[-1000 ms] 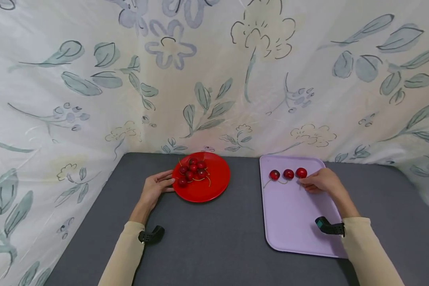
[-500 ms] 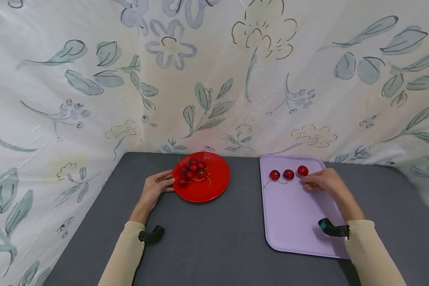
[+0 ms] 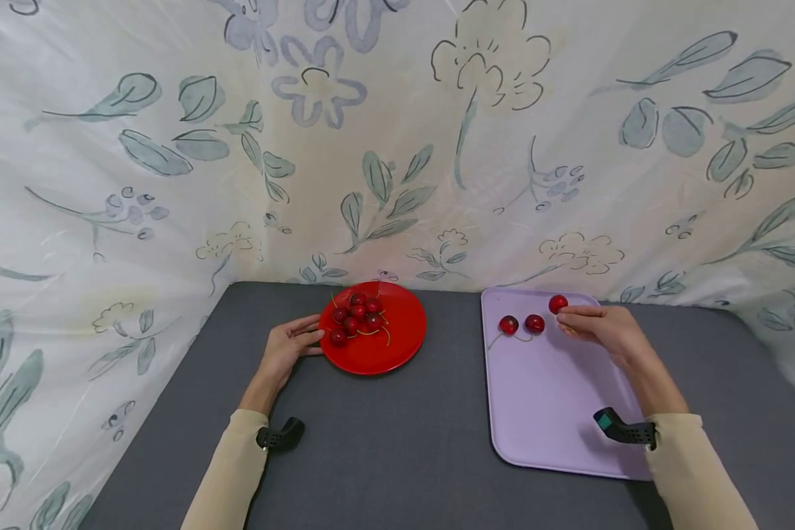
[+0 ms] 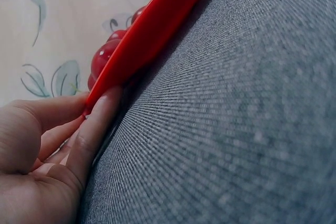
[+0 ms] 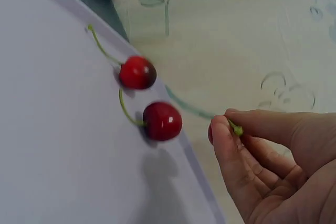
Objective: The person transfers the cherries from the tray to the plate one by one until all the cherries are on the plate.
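My left hand (image 3: 288, 350) grips the near-left rim of a red plate (image 3: 397, 346); in the left wrist view the rim sits between thumb and fingers. A pile of dark red cherries (image 3: 358, 312) with stems lies on the plate. My right hand (image 3: 599, 327) pinches a single cherry (image 3: 558, 304) over the far right part of the lilac tray (image 3: 543, 397). In the right wrist view, its green stem end (image 5: 237, 129) pokes out between the fingertips, which mostly hide the fruit. Two other cherries lie side by side on the tray, the left one (image 5: 137, 72) and the right one (image 5: 163, 121).
A dark grey cloth (image 3: 397, 449) covers the table. Behind it and at the sides hangs a pale curtain (image 3: 397, 110) with painted flowers and leaves. Grey table surface separates the plate from the tray.
My right hand has lifted the third cherry up and slightly away from the row of two, and its wrist has shifted a little right. The left hand and plate stay still.
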A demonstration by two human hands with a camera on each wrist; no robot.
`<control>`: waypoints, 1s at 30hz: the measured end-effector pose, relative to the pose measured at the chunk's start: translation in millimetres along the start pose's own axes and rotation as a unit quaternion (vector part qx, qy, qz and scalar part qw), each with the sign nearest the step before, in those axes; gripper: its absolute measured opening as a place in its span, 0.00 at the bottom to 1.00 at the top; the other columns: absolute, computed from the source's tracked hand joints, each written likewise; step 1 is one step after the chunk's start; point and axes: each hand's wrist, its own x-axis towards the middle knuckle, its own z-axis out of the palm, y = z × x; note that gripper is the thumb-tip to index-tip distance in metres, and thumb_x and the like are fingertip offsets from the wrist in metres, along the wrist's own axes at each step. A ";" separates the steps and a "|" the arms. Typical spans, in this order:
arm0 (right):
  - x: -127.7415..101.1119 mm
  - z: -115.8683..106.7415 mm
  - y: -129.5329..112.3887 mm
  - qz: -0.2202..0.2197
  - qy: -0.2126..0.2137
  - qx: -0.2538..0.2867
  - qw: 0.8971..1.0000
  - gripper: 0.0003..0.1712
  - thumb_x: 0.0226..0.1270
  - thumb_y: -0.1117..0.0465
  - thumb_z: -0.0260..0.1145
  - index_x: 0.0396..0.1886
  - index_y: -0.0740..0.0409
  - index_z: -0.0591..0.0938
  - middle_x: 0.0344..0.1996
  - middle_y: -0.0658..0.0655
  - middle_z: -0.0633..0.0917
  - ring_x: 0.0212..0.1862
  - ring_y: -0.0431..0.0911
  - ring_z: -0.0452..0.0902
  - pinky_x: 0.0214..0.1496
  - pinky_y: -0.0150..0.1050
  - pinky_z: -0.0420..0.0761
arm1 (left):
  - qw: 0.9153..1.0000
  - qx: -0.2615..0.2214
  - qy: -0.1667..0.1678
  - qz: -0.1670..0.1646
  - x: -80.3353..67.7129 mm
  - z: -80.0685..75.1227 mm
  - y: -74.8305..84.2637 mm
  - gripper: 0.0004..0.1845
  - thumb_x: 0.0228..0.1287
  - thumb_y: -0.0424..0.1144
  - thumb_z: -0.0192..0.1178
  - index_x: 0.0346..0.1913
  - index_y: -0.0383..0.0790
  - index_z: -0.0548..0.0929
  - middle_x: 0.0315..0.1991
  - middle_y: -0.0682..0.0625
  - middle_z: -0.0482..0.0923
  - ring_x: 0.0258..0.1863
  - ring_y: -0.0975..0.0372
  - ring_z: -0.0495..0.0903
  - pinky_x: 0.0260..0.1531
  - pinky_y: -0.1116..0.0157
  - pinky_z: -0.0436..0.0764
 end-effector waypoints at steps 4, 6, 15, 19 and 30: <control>-4.7 15.9 -11.0 -0.036 0.021 -0.056 0.998 0.28 0.68 0.58 0.68 0.58 0.76 0.76 0.36 0.48 0.88 0.37 0.39 0.87 0.47 0.38 0.85 | 1.000 -0.002 0.001 0.000 -0.1 0.0 1.3 0.25 0.68 0.31 0.61 0.66 0.30 0.72 0.61 0.35 0.75 0.42 0.62 0.86 0.41 0.61 0.86; -6.8 24.2 -16.1 -0.050 0.025 -0.085 0.995 0.30 0.69 0.57 0.66 0.59 0.78 0.74 0.38 0.52 0.88 0.37 0.38 0.86 0.47 0.38 0.85 | 1.000 0.000 0.001 -0.001 -0.1 -0.1 2.0 0.25 0.68 0.31 0.61 0.66 0.30 0.72 0.61 0.35 0.74 0.42 0.62 0.86 0.41 0.61 0.86; -11.1 58.4 -31.8 -0.086 0.017 -0.144 0.986 0.24 0.67 0.56 0.68 0.52 0.73 0.81 0.40 0.60 0.88 0.37 0.44 0.86 0.45 0.34 0.85 | 1.000 0.005 0.005 -0.007 2.0 -0.1 3.2 0.25 0.68 0.31 0.61 0.66 0.30 0.72 0.61 0.35 0.75 0.42 0.62 0.86 0.40 0.61 0.86; -7.1 73.8 -32.7 -0.096 -0.006 -0.117 0.988 0.21 0.66 0.60 0.69 0.49 0.75 0.81 0.37 0.61 0.88 0.35 0.45 0.86 0.44 0.38 0.86 | 1.000 0.005 -0.001 -0.004 2.2 -0.2 2.6 0.25 0.68 0.32 0.61 0.67 0.30 0.71 0.62 0.34 0.74 0.42 0.63 0.85 0.40 0.62 0.86; 7.2 118.9 -28.5 -0.118 -0.051 -0.044 0.991 0.19 0.64 0.67 0.69 0.49 0.79 0.81 0.38 0.65 0.88 0.36 0.47 0.87 0.45 0.46 0.85 | 1.000 -0.019 -0.015 -0.014 -7.8 3.6 18.3 0.26 0.69 0.28 0.58 0.67 0.26 0.69 0.64 0.30 0.70 0.41 0.64 0.85 0.41 0.61 0.86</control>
